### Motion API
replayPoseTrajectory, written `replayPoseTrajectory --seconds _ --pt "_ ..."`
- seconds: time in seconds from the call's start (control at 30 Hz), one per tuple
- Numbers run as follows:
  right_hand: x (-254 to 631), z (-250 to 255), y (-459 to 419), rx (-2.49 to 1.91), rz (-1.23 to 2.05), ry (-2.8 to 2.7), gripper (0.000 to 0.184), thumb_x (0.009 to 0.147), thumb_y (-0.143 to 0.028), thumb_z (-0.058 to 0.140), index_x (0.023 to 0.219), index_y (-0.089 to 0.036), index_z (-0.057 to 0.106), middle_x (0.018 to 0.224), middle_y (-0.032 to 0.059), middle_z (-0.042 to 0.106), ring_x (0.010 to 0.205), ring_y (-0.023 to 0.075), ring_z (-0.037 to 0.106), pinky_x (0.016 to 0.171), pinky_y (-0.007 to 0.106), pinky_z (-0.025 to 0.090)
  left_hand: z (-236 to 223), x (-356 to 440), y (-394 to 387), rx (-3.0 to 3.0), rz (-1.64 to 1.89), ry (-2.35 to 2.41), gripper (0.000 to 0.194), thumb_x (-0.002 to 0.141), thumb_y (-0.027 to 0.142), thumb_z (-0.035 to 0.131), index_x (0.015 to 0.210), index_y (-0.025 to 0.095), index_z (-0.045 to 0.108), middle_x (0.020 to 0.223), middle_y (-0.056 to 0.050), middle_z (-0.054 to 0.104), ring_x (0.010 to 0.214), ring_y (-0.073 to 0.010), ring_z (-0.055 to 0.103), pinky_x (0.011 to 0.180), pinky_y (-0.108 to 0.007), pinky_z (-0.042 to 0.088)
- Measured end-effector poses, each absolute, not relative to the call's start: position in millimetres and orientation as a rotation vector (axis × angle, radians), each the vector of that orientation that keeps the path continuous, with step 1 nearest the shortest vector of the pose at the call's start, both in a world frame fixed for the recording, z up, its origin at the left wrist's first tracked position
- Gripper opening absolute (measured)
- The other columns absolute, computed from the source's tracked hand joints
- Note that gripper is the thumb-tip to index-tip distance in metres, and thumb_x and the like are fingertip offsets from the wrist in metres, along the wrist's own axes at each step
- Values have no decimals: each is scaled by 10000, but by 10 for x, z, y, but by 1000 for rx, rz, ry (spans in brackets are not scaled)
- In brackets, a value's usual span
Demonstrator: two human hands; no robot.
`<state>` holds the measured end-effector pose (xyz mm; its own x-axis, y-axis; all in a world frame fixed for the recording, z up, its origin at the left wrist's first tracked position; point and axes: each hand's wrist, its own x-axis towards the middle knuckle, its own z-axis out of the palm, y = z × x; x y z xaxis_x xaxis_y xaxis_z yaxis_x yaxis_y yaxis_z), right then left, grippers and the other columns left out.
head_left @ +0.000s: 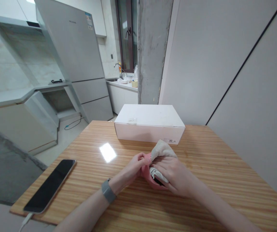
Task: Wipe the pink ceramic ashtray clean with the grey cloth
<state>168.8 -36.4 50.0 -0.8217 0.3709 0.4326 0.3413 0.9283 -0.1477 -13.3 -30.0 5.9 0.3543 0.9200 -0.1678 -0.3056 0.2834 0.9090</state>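
Observation:
A pink hollow, cup-like object (150, 182) is at the middle of the wooden table, its opening facing up and toward me. My left hand (136, 166) grips its left rim, with thumb and fingers closed on the wall. In my right hand (174, 172) is a greyish-white knitted cloth (163, 149). One part of it bulges above my fingers, and a folded part sits inside the pink opening. A dark patch shows at the bottom of that opening; what it is I cannot tell. The right fingertips are partly hidden by the cloth.
Behind my hands a closed white box (150, 125) lies on the wooden table (92, 154). To the left, a phone (50, 187) with a white cable (26, 220) lies near the edge. A fridge (73, 48) and a sink counter (124, 84) stand beyond.

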Motion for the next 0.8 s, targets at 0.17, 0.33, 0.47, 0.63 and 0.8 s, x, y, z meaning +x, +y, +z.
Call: replayPoseTrajectory --seconds 0.17,0.33,0.47,0.63,0.8 --pt "1715 500 -375 -559 44 -2686 246 913 -216 386 930 -150 623 906 116 699 844 234 635 832 392 502 118 -185 -304 876 863 738 340 622 336 773 778 169 521 670 35 540 573 -97 500 574 -234 426" --pt "1692 535 -439 -532 41 -2631 268 920 -218 389 1012 -133 626 962 137 706 925 246 648 865 387 508 234 -226 -306 1036 796 718 306 789 395 644 922 120 655 822 -40 635 739 -154 547 656 -265 427" --pt "1664 552 -463 -532 33 -2620 261 904 -205 410 1037 -129 622 1027 151 705 975 251 646 914 393 495 268 -233 -312 1091 850 760 355 787 452 661 876 108 667 770 -34 624 707 -143 528 637 -251 399" --pt "1670 563 -436 -555 50 -2589 262 915 -216 394 1049 -150 608 1047 130 699 990 249 636 959 414 466 168 -188 -314 952 902 739 335 713 378 753 883 155 571 689 18 563 559 -86 490 509 -195 356" --pt "1680 592 -401 -577 0 -2547 271 944 -234 357 1027 -154 602 1043 134 698 984 253 641 965 433 468 104 -121 -334 798 938 583 364 671 292 783 910 182 531 776 17 574 629 -96 532 571 -208 417"
